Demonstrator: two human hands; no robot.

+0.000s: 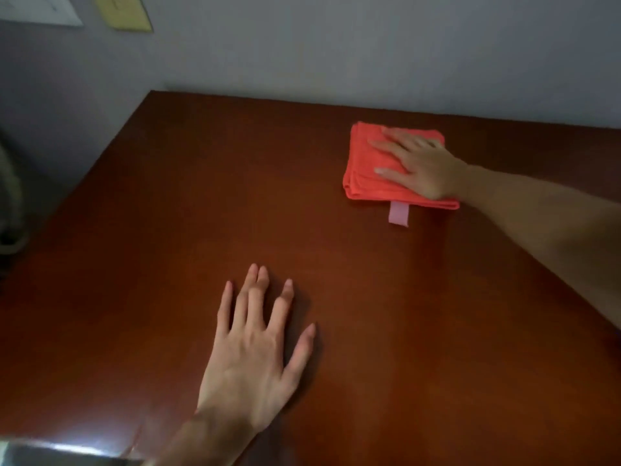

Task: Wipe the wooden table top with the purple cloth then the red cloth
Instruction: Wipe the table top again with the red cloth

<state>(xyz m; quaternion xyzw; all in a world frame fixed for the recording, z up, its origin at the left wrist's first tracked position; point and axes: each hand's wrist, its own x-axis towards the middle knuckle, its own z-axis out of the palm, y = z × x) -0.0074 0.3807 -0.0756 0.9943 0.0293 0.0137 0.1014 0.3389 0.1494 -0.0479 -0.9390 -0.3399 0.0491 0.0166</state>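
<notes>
— Item one, surface: what do you have under you?

— Wooden table top [168, 203], dark reddish brown, glossy, filling most of your view. Its far edge runs along a plain grey wall [336, 45]. You have a bright glare patch on the near left edge of the wood.

— Item two, cloth?

— Red cloth [366, 163], folded into a thick square, lying flat on the far right part of the table top, near the wall edge. A pale pink tag [398, 214] sticks out from its near edge onto the wood.

— Item three, your right hand?

— Right hand [416, 163], reaching in from the right with the forearm bare. It lies palm down on the cloth, fingers straight and spread a little, pressing on the fabric rather than curled round it. The heel of the hand sits at the cloth's right side.

— Item four, your left hand?

— Left hand [255, 351], low in the middle of your view, palm down on bare wood, fingers straight and fanned apart, thumb out to the right. It holds nothing and is well apart from the cloth.

— Item five, wall fittings?

— Upper left: a white sheet [37, 8] and, just beside it, a yellowish plate [122, 10], both cut by the frame. Details too blurred to read.

— Anything at the left margin?

— A dark, rounded shape [10, 196] beyond the table's left side; you cannot tell what it is.
</notes>
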